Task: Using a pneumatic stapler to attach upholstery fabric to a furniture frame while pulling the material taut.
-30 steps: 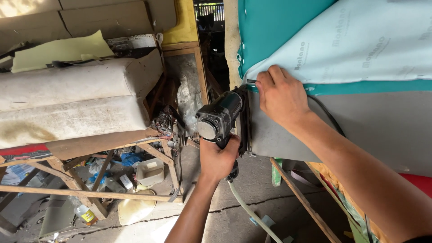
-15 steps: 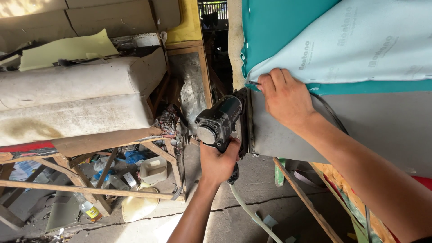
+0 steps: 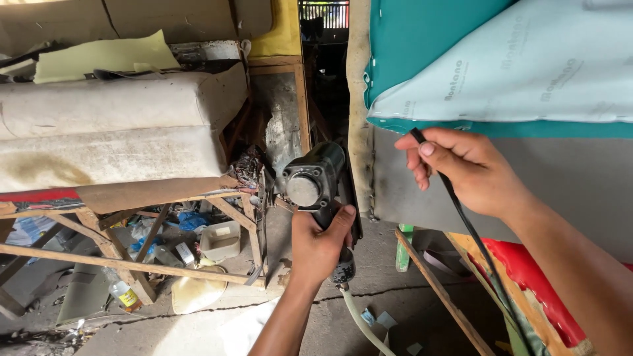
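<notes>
- Head view: the left hand (image 3: 321, 245) is clenched around the grip of a black pneumatic staple gun (image 3: 318, 182), whose round rear cap faces the camera; a pale air hose (image 3: 361, 323) leaves the grip toward 5 o'clock.
- The gun's nose sits against the edge of a grey panel (image 3: 567, 191), just below the folded teal upholstery fabric (image 3: 422, 33).
- The right hand (image 3: 461, 170), at 3 o'clock from the gun, pinches a thin black strip (image 3: 471, 231) between thumb and fingers; the strip runs from the fabric's lower edge down toward 5 o'clock.
- The fabric's pale backing (image 3: 527, 72) is turned outward at 1 o'clock.
- At 9 o'clock, stained cream cushions (image 3: 112, 138) lie stacked on a rough wooden frame (image 3: 119, 260).
- Beneath the frame, the cracked concrete floor (image 3: 369, 296) holds clutter: a white plastic tub (image 3: 221, 238), a small bottle (image 3: 125, 295) and scraps.
- At 4 o'clock, a red sheet (image 3: 527, 277) lies beside a wooden slat (image 3: 442, 293).
</notes>
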